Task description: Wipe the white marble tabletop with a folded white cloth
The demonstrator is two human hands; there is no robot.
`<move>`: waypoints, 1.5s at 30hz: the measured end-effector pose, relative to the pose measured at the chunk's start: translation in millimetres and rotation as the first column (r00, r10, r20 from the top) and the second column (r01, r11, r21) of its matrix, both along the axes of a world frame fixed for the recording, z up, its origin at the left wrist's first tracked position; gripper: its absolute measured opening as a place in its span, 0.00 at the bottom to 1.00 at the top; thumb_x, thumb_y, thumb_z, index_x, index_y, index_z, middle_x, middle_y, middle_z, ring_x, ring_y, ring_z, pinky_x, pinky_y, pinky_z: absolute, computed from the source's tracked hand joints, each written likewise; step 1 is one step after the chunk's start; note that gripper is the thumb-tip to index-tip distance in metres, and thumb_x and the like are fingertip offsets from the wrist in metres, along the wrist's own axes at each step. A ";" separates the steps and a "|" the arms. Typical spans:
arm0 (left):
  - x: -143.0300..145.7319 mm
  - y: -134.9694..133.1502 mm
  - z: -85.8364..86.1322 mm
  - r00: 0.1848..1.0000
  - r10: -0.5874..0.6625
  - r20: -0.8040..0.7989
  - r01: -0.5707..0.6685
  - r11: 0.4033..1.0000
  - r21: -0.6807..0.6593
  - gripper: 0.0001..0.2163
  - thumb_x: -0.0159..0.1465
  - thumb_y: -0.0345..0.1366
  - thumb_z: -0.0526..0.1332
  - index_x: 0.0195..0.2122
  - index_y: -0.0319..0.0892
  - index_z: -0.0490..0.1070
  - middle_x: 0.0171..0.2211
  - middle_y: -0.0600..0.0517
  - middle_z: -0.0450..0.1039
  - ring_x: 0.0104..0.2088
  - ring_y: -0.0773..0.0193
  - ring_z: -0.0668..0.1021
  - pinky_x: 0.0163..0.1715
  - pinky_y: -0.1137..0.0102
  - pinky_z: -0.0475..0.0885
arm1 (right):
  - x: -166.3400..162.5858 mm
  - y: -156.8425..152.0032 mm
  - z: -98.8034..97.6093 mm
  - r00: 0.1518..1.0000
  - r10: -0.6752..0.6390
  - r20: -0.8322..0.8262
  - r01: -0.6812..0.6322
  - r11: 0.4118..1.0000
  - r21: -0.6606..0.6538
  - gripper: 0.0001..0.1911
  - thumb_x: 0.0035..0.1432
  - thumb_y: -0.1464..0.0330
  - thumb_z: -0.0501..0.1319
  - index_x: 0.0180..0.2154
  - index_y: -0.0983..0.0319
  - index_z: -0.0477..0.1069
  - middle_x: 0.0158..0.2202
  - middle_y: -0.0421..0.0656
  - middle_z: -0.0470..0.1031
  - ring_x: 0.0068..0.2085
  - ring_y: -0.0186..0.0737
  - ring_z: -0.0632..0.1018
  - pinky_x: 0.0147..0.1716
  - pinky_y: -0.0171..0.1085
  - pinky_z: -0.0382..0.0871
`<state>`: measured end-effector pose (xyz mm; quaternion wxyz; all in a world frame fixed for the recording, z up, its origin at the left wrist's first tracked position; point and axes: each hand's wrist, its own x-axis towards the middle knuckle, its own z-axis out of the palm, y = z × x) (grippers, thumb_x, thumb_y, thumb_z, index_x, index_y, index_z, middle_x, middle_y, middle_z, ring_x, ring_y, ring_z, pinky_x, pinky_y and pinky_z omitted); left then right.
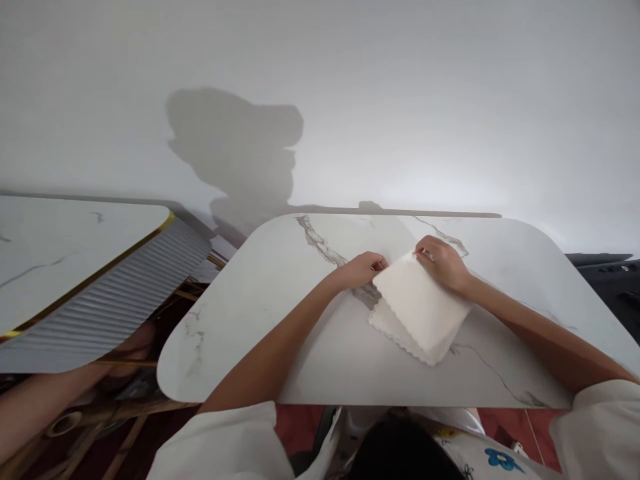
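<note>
A white folded cloth (pixel 419 310) with a scalloped edge lies on the white marble table (pixel 310 347), turned like a diamond. My left hand (pixel 364 268) pinches its left corner, fingers closed on the fabric. My right hand (pixel 442 262) rests on the far corner, fingers curled and gripping the cloth's top edge. Both forearms reach in from the near side of the table.
A second marble tabletop (pixel 60 247) with a gold rim and ribbed grey side stands at the left. A dark object (pixel 607 267) sits at the far right past the table. The white wall (pixel 350 100) rises behind. Another person's arm (pixel 45 400) shows at lower left.
</note>
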<state>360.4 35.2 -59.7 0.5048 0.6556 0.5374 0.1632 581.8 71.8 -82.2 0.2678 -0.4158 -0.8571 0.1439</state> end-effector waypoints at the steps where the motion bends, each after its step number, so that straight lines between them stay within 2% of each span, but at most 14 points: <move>1: -0.7 0.2 1.0 1.000 -0.023 0.017 0.023 1.000 -0.008 0.03 0.47 0.32 0.60 0.24 0.41 0.68 0.24 0.54 0.69 0.26 0.66 0.72 0.26 0.72 0.67 | 1.3 1.6 1.7 0.999 -0.046 -0.009 0.046 0.999 -0.003 0.07 0.60 0.70 0.52 0.33 0.59 0.68 0.36 0.44 0.73 0.37 0.42 0.72 0.33 0.37 0.64; 7: -2.3 1.0 8.0 0.991 0.042 0.131 -0.026 0.992 -0.122 0.05 0.53 0.36 0.59 0.25 0.41 0.68 0.24 0.56 0.67 0.25 0.70 0.69 0.26 0.74 0.67 | -0.7 9.4 -0.2 0.991 0.076 0.114 -0.076 0.997 0.003 0.08 0.60 0.71 0.52 0.34 0.59 0.69 0.39 0.44 0.74 0.42 0.44 0.72 0.36 0.38 0.65; 12: 6.5 -6.1 15.1 0.981 0.111 0.160 -0.084 0.982 -0.169 0.12 0.57 0.45 0.58 0.29 0.41 0.67 0.29 0.54 0.69 0.29 0.68 0.72 0.29 0.74 0.70 | -4.9 2.5 4.9 0.989 -0.010 0.145 0.003 0.999 0.053 0.09 0.61 0.69 0.53 0.41 0.60 0.70 0.48 0.46 0.73 0.49 0.48 0.70 0.41 0.43 0.67; 18: 10.7 -9.8 18.4 0.886 0.314 0.341 -0.250 0.943 -0.219 0.15 0.53 0.34 0.63 0.42 0.40 0.65 0.29 0.54 0.70 0.27 0.69 0.74 0.26 0.74 0.72 | -12.1 -76.3 36.8 0.962 0.095 0.256 -0.098 0.995 -0.002 0.33 0.55 0.51 0.57 0.60 0.54 0.57 0.54 0.50 0.68 0.51 0.57 0.70 0.40 0.51 0.71; 21: 9.3 -7.2 17.2 0.790 0.384 0.479 -0.277 0.919 -0.280 0.13 0.55 0.32 0.62 0.42 0.39 0.67 0.30 0.53 0.71 0.27 0.71 0.74 0.30 0.75 0.73 | -1.6 -105.0 37.2 0.940 0.168 0.298 -0.174 0.985 -0.007 0.38 0.52 0.56 0.62 0.62 0.49 0.52 0.60 0.44 0.63 0.59 0.59 0.62 0.49 0.54 0.66; 25: 13.3 -5.1 14.7 0.745 0.399 0.535 -0.296 0.916 -0.271 0.12 0.60 0.36 0.56 0.43 0.37 0.67 0.36 0.49 0.72 0.33 0.68 0.76 0.36 0.72 0.73 | 25.0 -78.3 28.2 0.994 -0.073 0.078 0.078 0.995 -0.069 0.25 0.59 0.65 0.53 0.59 0.55 0.61 0.48 0.46 0.74 0.44 0.52 0.76 0.38 0.48 0.73; 28: 16.8 -3.9 10.7 0.754 0.364 0.547 -0.332 0.930 -0.160 0.18 0.64 0.44 0.48 0.48 0.38 0.63 0.38 0.46 0.72 0.36 0.63 0.77 0.40 0.67 0.73 | 42.2 -30.9 21.9 0.903 -0.377 -0.205 0.336 0.918 -0.211 0.20 0.58 0.62 0.54 0.49 0.62 0.69 0.38 0.47 0.78 0.35 0.50 0.78 0.28 0.43 0.73; 31: 17.8 -5.5 5.1 0.868 0.329 0.373 -0.392 0.914 0.107 0.20 0.62 0.46 0.48 0.53 0.41 0.58 0.39 0.48 0.72 0.37 0.63 0.76 0.41 0.66 0.71 | 62.6 13.2 10.7 0.731 -0.545 -0.411 0.340 0.813 -0.472 0.20 0.56 0.62 0.54 0.48 0.67 0.68 0.40 0.51 0.76 0.37 0.50 0.78 0.29 0.41 0.74; 33: 17.9 -9.4 2.0 0.948 0.304 0.093 -0.318 0.896 0.310 0.18 0.61 0.44 0.51 0.50 0.44 0.62 0.40 0.49 0.71 0.37 0.62 0.75 0.39 0.67 0.70 | 80.9 32.3 1.4 0.664 -0.647 -0.375 0.360 0.716 -0.599 0.24 0.55 0.64 0.55 0.53 0.67 0.64 0.45 0.55 0.74 0.40 0.51 0.77 0.31 0.42 0.75; 35: 18.1 -14.3 0.4 0.942 0.280 -0.185 -0.184 0.892 0.413 0.13 0.60 0.42 0.52 0.42 0.44 0.67 0.39 0.50 0.71 0.37 0.60 0.74 0.35 0.68 0.68 | 99.4 40.4 -6.5 0.671 -0.700 -0.242 0.491 0.665 -0.562 0.34 0.53 0.62 0.58 0.59 0.66 0.55 0.52 0.58 0.69 0.45 0.53 0.75 0.36 0.46 0.74; 37: 18.0 -17.7 0.0 0.908 0.241 -0.343 -0.101 0.921 0.377 0.11 0.60 0.42 0.51 0.35 0.44 0.69 0.36 0.50 0.72 0.34 0.59 0.74 0.29 0.69 0.66 | 111.8 39.8 -11.3 0.726 -0.679 -0.111 0.612 0.711 -0.345 0.39 0.52 0.59 0.59 0.62 0.65 0.49 0.59 0.59 0.61 0.52 0.58 0.70 0.44 0.52 0.70; 40: 15.3 -16.9 0.5 0.904 0.177 -0.388 -0.093 0.969 0.227 0.10 0.59 0.43 0.53 0.31 0.43 0.68 0.33 0.49 0.73 0.28 0.61 0.74 0.22 0.71 0.63 | 110.4 33.7 -14.4 0.828 -0.560 0.026 0.559 0.828 0.024 0.33 0.57 0.58 0.54 0.61 0.64 0.53 0.63 0.55 0.54 0.60 0.60 0.58 0.52 0.56 0.61; 42: 11.5 -13.2 1.0 0.920 0.148 -0.363 -0.097 0.983 0.155 0.09 0.57 0.43 0.56 0.31 0.43 0.67 0.33 0.49 0.74 0.26 0.62 0.75 0.20 0.72 0.62 | 100.2 32.7 -14.9 0.855 -0.506 0.115 0.503 0.862 0.061 0.29 0.59 0.58 0.52 0.58 0.64 0.58 0.59 0.55 0.61 0.59 0.59 0.60 0.50 0.55 0.62; 45: 3.0 -7.0 2.4 0.948 0.096 -0.304 -0.069 0.993 0.097 0.07 0.53 0.41 0.59 0.27 0.42 0.67 0.29 0.50 0.73 0.25 0.61 0.76 0.20 0.72 0.62 | 91.2 36.6 -12.1 0.851 -0.438 0.290 0.478 0.875 -0.078 0.21 0.56 0.56 0.55 0.45 0.63 0.69 0.43 0.53 0.73 0.47 0.55 0.71 0.41 0.47 0.67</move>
